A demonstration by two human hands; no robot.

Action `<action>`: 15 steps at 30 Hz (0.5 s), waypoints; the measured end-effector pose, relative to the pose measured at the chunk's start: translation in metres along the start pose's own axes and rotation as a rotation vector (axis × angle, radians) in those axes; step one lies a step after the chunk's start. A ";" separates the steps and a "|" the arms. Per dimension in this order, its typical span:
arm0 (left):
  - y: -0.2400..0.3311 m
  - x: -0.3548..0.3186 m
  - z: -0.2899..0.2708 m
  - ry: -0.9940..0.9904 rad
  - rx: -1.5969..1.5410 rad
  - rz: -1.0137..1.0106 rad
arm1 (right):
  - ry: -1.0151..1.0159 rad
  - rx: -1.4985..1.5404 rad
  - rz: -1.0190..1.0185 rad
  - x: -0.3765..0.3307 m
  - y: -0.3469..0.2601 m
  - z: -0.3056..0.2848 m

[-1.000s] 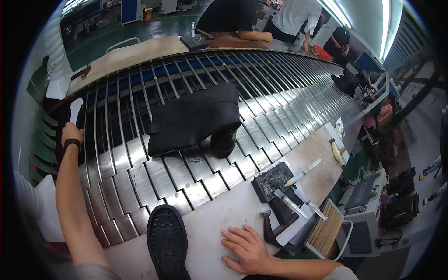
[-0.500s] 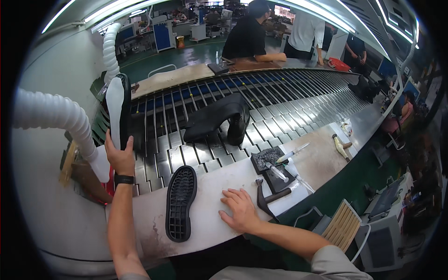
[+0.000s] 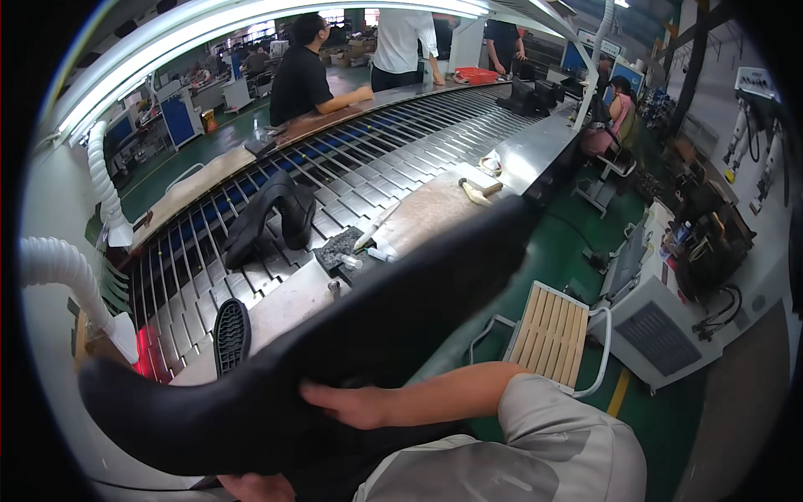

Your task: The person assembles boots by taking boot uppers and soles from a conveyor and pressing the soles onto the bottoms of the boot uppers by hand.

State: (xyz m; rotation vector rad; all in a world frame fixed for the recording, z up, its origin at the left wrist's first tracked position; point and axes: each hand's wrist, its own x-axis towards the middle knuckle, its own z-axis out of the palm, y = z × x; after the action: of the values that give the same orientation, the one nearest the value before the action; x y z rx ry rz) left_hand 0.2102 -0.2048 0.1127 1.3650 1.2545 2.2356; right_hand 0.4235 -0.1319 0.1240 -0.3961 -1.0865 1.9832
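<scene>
A large black boot [image 3: 276, 368] is held up close in front of me, tilted, its toe to the lower left and its shaft rising to the right. My right hand [image 3: 351, 406] grips its near side, most fingers hidden by the boot. From below, my left hand [image 3: 259, 485] holds the boot at the lower edge, only partly in view. Behind the boot a black ridged shoe sole [image 3: 232, 336] lies on the white bench top. Another black boot [image 3: 269, 216] lies folded over on the slatted metal conveyor [image 3: 335, 201].
Syringe-like applicators [image 3: 381, 253] lie by a dark block [image 3: 339, 248], with a hammer [image 3: 481, 191] farther right. White ducts [image 3: 71, 272] hang at left. A slatted wooden chair [image 3: 548, 335] stands right. Two people [image 3: 301, 79] stand across the conveyor.
My left hand has left the upright piece at the left and my right hand has lifted off the bench; both now hold a boot up close. The view has swung right.
</scene>
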 end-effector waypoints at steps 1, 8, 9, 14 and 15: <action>0.021 -0.001 0.007 -0.183 0.213 0.227 | 0.044 -0.007 0.097 -0.018 0.013 -0.019; -0.010 -0.038 0.020 -0.126 -0.617 -0.902 | 0.523 -0.612 0.171 -0.114 0.011 -0.033; -0.028 -0.044 0.019 -0.061 -0.649 -1.015 | 0.602 -0.361 0.267 -0.118 0.008 -0.029; -0.039 -0.065 0.031 -0.136 -0.506 -1.002 | 0.553 0.226 0.392 -0.144 0.055 -0.085; -0.040 -0.067 0.030 -0.146 -0.480 -1.008 | 0.471 0.407 0.342 -0.150 0.061 -0.098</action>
State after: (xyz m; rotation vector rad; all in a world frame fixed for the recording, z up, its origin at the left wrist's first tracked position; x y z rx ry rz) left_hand 0.2621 -0.2029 0.0472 0.5005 0.9354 1.5181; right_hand 0.5432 -0.2128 0.0022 -0.8148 -0.3228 2.1848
